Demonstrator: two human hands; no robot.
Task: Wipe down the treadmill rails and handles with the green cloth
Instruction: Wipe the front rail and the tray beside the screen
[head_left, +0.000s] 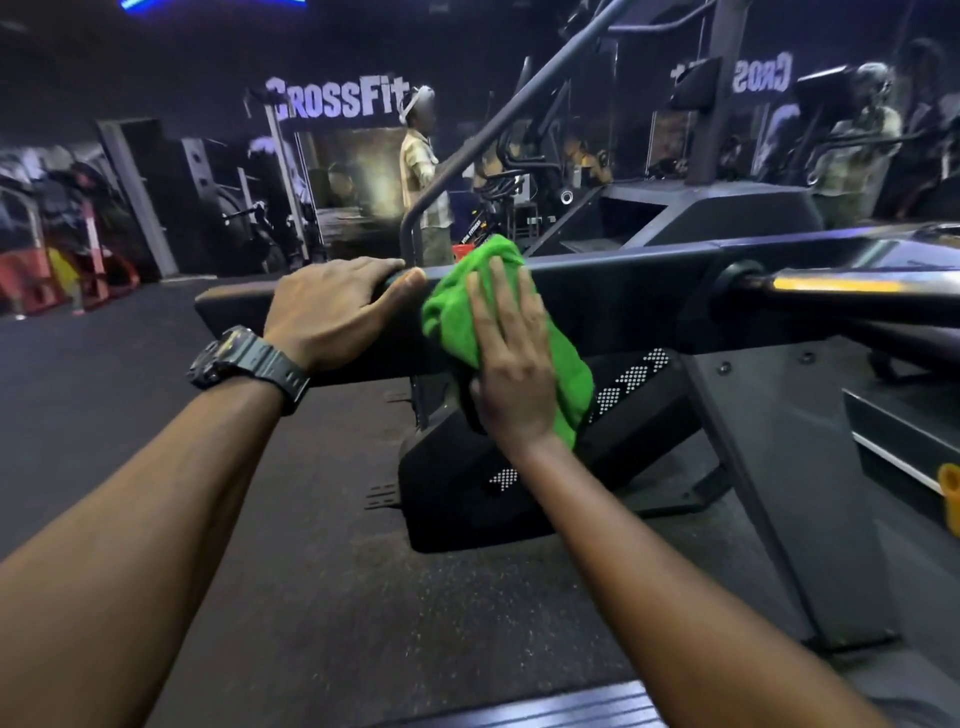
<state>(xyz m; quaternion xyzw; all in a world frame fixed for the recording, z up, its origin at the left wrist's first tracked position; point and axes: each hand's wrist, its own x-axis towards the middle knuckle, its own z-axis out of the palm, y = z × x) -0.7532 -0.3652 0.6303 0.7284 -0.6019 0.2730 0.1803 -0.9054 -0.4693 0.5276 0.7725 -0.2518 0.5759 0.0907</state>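
While just pressing bunched green cloth (453, 317) flat-fingered with right hand (511, 364), left hand (332, 312) gripping matte black rail (623, 293), could drop it lol.

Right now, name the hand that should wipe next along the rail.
Right. The right hand lies flat on the cloth, pressing it to the rail. The left hand holds the rail's top edge beside it, with no cloth.

The left hand (332, 306) grips the dark treadmill rail (623, 291), its fingers curled over the rail's top edge. Just beside it on the rail, the right hand (511, 358) presses the green cloth (452, 312) with straight fingers against the rail's near side.
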